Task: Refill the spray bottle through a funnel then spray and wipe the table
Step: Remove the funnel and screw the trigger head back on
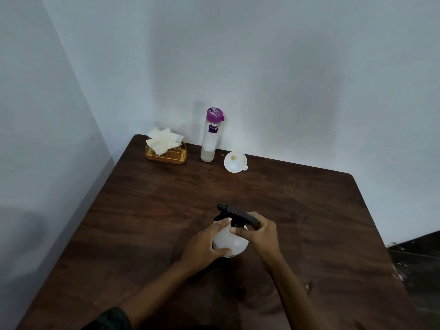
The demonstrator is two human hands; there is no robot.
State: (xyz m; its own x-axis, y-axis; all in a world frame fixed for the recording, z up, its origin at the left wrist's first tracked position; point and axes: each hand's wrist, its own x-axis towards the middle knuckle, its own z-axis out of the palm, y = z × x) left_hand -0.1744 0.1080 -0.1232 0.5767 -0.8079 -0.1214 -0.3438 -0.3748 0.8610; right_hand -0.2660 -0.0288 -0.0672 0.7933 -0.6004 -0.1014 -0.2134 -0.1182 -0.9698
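Note:
A white spray bottle with a black trigger head stands upright in the middle of the dark wooden table. My left hand wraps around the bottle's round body. My right hand pinches the black collar just under the trigger head. A white funnel lies at the back of the table, wide mouth up. To its left stands a tall clear water bottle with a purple lid, holding a little liquid at the bottom.
A gold wire holder with white paper napkins sits at the table's back left corner. Walls close off the left and back sides. A dark floor lies beyond the right edge.

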